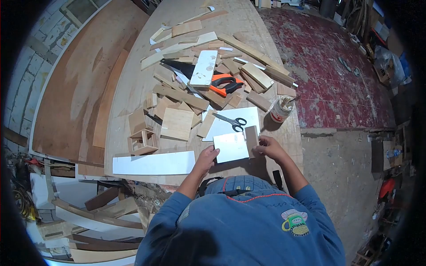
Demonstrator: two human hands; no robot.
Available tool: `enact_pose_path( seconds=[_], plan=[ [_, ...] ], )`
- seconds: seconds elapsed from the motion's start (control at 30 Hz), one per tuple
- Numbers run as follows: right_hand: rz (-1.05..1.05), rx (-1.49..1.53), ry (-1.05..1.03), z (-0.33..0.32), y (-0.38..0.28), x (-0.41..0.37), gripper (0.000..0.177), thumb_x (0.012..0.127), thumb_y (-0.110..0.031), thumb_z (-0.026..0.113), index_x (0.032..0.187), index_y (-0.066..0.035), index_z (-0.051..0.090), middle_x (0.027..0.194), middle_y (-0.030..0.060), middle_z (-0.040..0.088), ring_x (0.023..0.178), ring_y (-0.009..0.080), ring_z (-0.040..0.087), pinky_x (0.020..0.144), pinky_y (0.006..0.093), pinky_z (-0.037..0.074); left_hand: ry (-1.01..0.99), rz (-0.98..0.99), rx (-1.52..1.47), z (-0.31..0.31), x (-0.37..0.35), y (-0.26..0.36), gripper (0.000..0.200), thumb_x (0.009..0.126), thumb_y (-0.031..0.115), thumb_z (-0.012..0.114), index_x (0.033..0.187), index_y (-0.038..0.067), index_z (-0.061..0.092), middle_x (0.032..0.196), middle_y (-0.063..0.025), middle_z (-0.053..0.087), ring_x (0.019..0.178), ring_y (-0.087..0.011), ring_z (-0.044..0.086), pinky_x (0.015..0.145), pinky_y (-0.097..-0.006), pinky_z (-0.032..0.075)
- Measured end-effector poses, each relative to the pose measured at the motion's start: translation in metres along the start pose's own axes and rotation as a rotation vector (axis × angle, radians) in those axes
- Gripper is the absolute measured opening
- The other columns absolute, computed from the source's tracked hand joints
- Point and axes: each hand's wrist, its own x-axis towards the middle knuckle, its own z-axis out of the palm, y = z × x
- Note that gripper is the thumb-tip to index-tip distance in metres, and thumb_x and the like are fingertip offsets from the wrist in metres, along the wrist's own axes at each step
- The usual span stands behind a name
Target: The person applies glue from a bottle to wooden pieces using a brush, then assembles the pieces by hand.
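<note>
My left hand (pixel 207 158) grips the left edge of a small white board (pixel 231 148), thumb on its top face. At that board's right edge stands a brown wood strip (pixel 251 141), and my right hand (pixel 270 148) is closed on its right side. Just beyond them, a pair of scissors (pixel 232 120) with dark handles rests on a larger white sheet (pixel 249 114). A long white panel (pixel 154 163) lies to the left of my left hand. Right of the sheet is a jar (pixel 281 110) with a stick or brush in it.
Wood offcuts (pixel 181 96) are heaped across the workbench (pixel 122 104), with an orange-and-black handled saw (pixel 225 83) among them under a white block (pixel 204 68). A small wooden frame (pixel 143 142) stands at the left. Large panels (pixel 80 88) lean beyond the bench's left edge.
</note>
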Motion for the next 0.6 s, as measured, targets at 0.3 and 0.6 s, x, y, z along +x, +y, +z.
enact_pose_path(
  seconds=[0.3,0.6],
  plan=[
    [-0.273,-0.086,0.499,0.019,0.011,-0.005,0.051,0.066,-0.002,0.070,0.114,-0.001,0.053,0.092,0.0166,0.065,0.085,0.0275,0.066,0.071,0.0341,0.053,-0.120,-0.019,-0.298,-0.007,0.002,-0.013,0.037,0.096,0.024,0.051,0.124,0.001,0.049,0.112,-0.0094,0.060,0.098,-0.0188,0.061,0.077,-0.0376,0.053],
    [-0.314,-0.334,0.507,0.050,0.025,-0.004,0.059,0.069,-0.007,0.068,0.124,-0.004,0.044,0.102,0.0223,0.058,0.094,0.0411,0.058,0.081,0.0437,0.048,-0.216,-0.111,-0.278,-0.001,0.000,-0.032,0.036,0.095,0.026,0.053,0.124,0.005,0.048,0.114,-0.0065,0.058,0.101,-0.0183,0.060,0.082,-0.0387,0.053]
  ],
)
